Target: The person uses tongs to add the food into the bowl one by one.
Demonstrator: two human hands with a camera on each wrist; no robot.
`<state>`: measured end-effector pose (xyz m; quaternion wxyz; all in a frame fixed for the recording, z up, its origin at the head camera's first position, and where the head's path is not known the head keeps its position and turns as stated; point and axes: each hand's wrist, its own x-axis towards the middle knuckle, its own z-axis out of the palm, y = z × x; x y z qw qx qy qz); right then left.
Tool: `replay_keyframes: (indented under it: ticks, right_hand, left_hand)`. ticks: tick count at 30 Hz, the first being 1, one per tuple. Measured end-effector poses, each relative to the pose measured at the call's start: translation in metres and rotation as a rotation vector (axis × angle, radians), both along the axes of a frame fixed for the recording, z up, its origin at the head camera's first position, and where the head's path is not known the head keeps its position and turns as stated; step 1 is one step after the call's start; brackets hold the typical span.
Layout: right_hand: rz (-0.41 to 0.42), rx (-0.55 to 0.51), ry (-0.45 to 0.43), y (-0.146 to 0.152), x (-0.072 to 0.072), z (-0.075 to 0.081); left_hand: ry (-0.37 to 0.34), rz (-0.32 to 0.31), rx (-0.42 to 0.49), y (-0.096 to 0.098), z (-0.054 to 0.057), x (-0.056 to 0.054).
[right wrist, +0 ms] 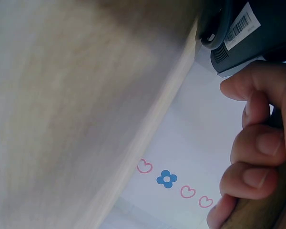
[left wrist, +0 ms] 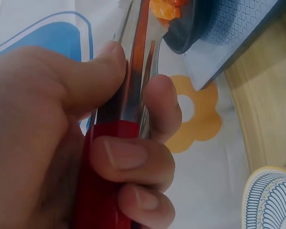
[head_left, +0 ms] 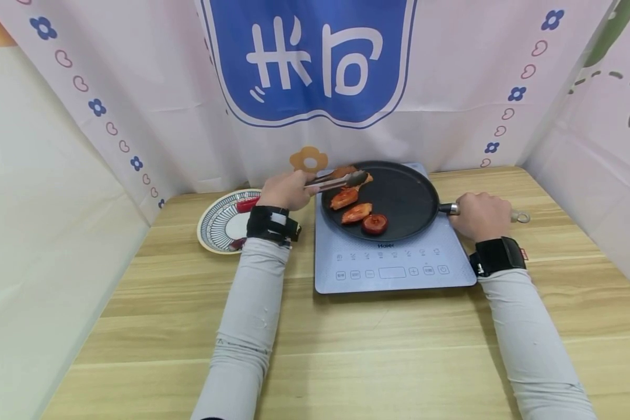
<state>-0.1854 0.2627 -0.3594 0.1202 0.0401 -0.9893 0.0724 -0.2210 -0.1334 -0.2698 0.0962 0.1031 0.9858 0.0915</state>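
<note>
My left hand (head_left: 286, 189) grips metal tongs (head_left: 333, 182) by their red handle (left wrist: 107, 176), fingers curled round it in the left wrist view. The tongs' tips lie over the left side of a flat black frying pan (head_left: 404, 201), right at an orange-brown piece of food (head_left: 367, 178). Close by in the pan lie several glazed pieces that look like chicken wings (head_left: 357, 213), and a round dark-red piece (head_left: 374, 224). My right hand (head_left: 484, 214) grips the pan's handle (head_left: 448, 208), its fingers curled round it in the right wrist view.
Beneath the pan is a light grey induction cooker (head_left: 399, 283) with touch controls along its front. A blue-patterned plate (head_left: 210, 224) stands to the left, partly hidden by my left wrist. A printed curtain (head_left: 441, 134) hangs behind the wooden table (head_left: 367, 350).
</note>
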Motion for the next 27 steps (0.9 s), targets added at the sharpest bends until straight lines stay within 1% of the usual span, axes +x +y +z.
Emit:
replay_keyframes:
  ticks: [8, 13, 21, 27]
  right_hand:
    - [0.004, 0.004, 0.009, 0.000, 0.000, 0.000]
    - [0.002, 0.007, 0.003, 0.001, -0.001, -0.001]
    - [0.003, 0.011, 0.018, 0.002, -0.002, -0.003]
    - [0.006, 0.008, 0.016, 0.001, -0.001, -0.003]
  left_hand:
    - [0.007, -0.020, 0.036, -0.003, 0.002, 0.004]
    - [0.024, -0.023, 0.045, -0.007, 0.007, 0.007]
    - [0.045, -0.030, 0.065, -0.015, 0.015, 0.016]
    - [0.083, -0.035, 0.052, -0.024, 0.016, 0.023]
